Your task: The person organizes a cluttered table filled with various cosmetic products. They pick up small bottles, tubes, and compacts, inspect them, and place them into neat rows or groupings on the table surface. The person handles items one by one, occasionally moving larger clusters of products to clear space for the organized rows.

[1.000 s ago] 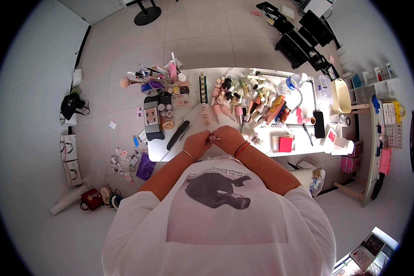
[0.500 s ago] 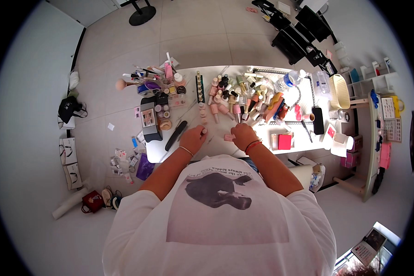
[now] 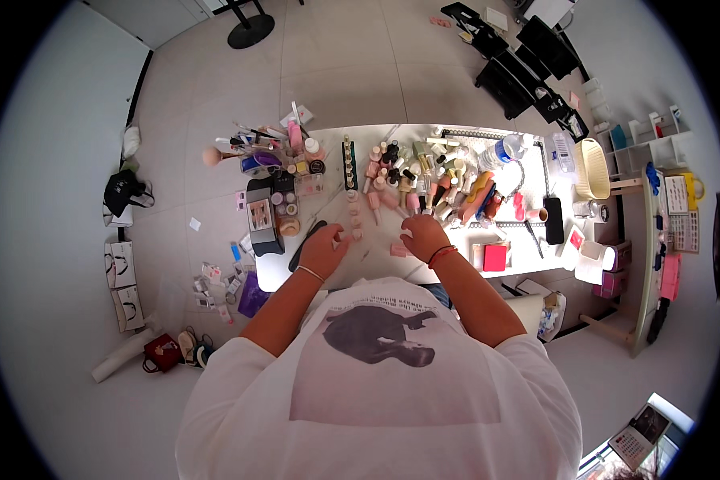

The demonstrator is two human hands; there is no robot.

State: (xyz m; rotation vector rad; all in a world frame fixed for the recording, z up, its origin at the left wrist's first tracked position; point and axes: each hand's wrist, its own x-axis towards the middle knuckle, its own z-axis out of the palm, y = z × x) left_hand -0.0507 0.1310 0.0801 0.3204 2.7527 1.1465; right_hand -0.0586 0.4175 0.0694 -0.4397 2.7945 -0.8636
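Note:
A short column of small pale-pink nail polish bottles (image 3: pixel 354 210) stands on the white table in front of me. My left hand (image 3: pixel 322 250) is beside its near end, fingers bent and apart, with nothing visible in them. Under that hand lies a long black nail file (image 3: pixel 300 248), partly covered. My right hand (image 3: pixel 426 238) hovers near a small pink box (image 3: pixel 399 250). Its fingers are curled with a small gap at the thumb, and I see nothing in them. Just beyond it is a crowd of nail polish bottles (image 3: pixel 388 172), some lying and some upright.
A narrow dark strip of small bottles (image 3: pixel 349 164) lies beyond the column. At left are a black makeup palette (image 3: pixel 264 210) and brushes (image 3: pixel 248 140). To the right are a red box (image 3: pixel 495 258), a black phone (image 3: pixel 553 221) and a clear water bottle (image 3: pixel 506 150).
My left hand has let go of a small pink bottle, now at the column's near end, and drawn back left. My right hand has shifted slightly, and its fingers have loosened.

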